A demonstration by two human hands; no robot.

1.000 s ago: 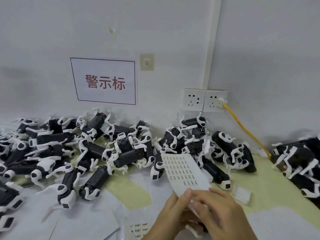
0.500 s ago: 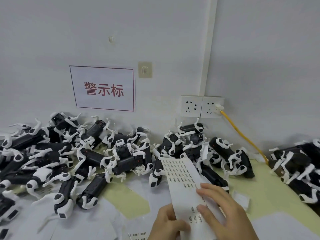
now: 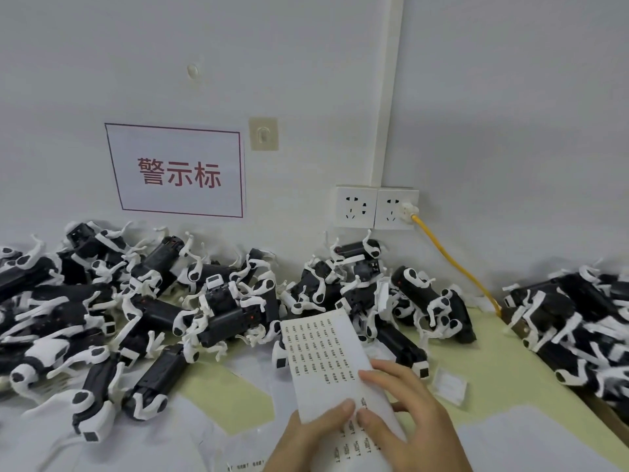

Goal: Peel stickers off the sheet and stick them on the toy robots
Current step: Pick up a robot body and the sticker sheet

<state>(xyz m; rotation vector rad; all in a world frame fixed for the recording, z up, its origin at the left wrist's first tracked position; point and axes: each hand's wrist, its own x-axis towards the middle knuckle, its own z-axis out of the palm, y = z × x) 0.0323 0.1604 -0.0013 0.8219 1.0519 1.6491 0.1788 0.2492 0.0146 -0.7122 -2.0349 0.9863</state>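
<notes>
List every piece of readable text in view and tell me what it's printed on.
"警示标": red characters on the white sign on the wall.
Sticker sheet in the left hand: rows of print, too small to read.
Paper strip at the bottom edge: print too blurred to read.
Toy robots, sockets: no readable text.

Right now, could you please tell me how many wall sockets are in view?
2. The left socket sits on the wall above the toy robots, with nothing plugged in; the right socket adjoins it, with the yellow cable plugged in. Others may hide behind the piles.
</notes>
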